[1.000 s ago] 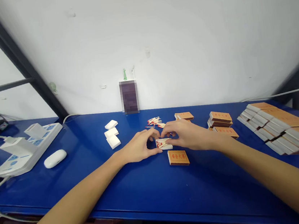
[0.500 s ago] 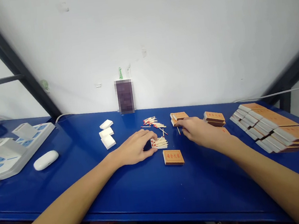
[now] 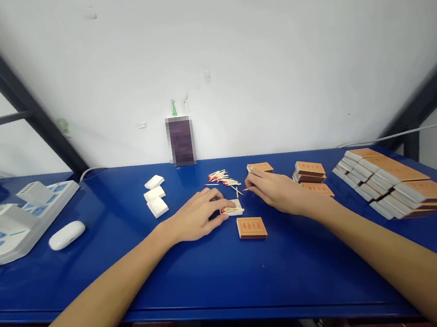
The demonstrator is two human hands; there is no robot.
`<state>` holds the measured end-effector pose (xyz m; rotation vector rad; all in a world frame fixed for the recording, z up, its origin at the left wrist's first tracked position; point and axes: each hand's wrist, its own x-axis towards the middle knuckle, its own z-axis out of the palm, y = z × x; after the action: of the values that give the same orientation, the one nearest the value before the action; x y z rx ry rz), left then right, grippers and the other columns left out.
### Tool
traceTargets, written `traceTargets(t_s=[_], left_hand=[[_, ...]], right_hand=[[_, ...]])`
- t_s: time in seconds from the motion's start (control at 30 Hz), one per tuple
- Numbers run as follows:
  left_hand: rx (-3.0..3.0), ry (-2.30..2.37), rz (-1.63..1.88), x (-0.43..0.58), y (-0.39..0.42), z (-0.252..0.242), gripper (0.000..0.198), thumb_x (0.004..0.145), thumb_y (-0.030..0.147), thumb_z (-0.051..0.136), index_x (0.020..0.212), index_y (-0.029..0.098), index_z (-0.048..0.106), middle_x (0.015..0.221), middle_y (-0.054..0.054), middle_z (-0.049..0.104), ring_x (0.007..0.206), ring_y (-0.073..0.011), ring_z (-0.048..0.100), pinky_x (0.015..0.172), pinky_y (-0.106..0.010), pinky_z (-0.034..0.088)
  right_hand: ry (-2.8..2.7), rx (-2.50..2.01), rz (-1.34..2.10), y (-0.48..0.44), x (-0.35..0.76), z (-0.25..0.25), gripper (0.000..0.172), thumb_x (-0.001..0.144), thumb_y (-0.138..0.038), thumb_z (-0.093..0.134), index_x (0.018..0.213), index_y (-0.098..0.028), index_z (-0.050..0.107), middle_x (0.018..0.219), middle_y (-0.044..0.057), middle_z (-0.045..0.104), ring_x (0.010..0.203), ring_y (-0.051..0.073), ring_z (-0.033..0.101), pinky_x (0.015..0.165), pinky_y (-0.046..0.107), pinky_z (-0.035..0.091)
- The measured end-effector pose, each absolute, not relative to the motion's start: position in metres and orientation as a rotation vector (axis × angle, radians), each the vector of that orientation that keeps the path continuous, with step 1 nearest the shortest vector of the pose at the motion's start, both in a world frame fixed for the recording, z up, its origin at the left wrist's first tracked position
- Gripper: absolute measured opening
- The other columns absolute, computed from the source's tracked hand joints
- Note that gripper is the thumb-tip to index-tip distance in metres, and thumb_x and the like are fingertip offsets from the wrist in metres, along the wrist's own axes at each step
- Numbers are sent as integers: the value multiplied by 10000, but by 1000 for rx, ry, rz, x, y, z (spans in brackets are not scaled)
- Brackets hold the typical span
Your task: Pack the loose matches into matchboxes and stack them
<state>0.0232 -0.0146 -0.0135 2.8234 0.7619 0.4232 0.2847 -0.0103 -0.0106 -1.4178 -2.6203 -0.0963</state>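
Observation:
My left hand (image 3: 199, 214) has its thumb and fingers around the end of a small white matchbox tray (image 3: 239, 211), the fingers lying over the matches inside it. My right hand (image 3: 275, 188) pinches a single match (image 3: 246, 189), whose red head points left toward the tray. Between and behind the hands lies a loose pile of red-tipped matches (image 3: 220, 176), with a few strays nearer the tray. Just in front of the tray is a closed orange matchbox (image 3: 252, 227). Another orange matchbox (image 3: 263, 167) is partly hidden behind my right hand.
Several white empty trays (image 3: 155, 194) lie left of the matches. To the right are a short stack of matchboxes (image 3: 310, 168) and a large block of stacked matchboxes (image 3: 395, 179). A power strip (image 3: 58, 201) and a white earbud case (image 3: 67, 235) occupy the left of the blue table (image 3: 201, 282).
My right hand has shifted left from the matchboxes, with a match now held toward the tray. The fingers of my left hand have come further over the matches in the tray.

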Motion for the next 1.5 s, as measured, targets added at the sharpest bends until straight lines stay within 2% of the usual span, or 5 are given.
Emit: traceTargets(t_s=[0.33,0.53,0.9,1.33,1.5], left_hand=[[2823,772,422,24,-14,-15,311,992,298,462,1259,216,598,1116,-85,589,975,-223,541,907,-389,415],[2807,753,448,23,-14,-15,330,1000,312,453,1297,239,577,1109,-82,590,967,-219,534,905,-381,416],[3027,809,245,28,-19,-10,460,1033,238,312,1458,374,422,1088,-79,518,876,-201,481,830,-332,410],[2987,764,334,26,-16,-11,395,1010,278,398,1395,275,488,1131,-90,565,954,-219,540,883,-359,440],[2670,889,514,29,-15,-17,532,938,347,568,1438,254,414,1125,-76,627,1033,-240,562,932,-398,452]], right_hand=[[-2688,-1277,-203,0,278,-19,411,982,-115,361,1342,-231,522,1124,98,573,787,167,593,635,274,417],[-2698,-1306,-114,-3,275,-13,278,1008,-229,401,1076,-197,669,1110,90,564,761,160,597,669,298,437],[-2659,-1467,141,-11,281,-11,155,983,-272,439,921,-179,546,929,69,610,761,175,578,642,281,403],[-2622,-1481,137,-11,282,-13,95,930,-226,473,867,-189,534,959,79,614,786,184,567,638,286,364],[-2540,-1365,246,-18,276,-7,83,918,-240,489,848,-199,510,879,42,597,748,166,529,649,279,359]])
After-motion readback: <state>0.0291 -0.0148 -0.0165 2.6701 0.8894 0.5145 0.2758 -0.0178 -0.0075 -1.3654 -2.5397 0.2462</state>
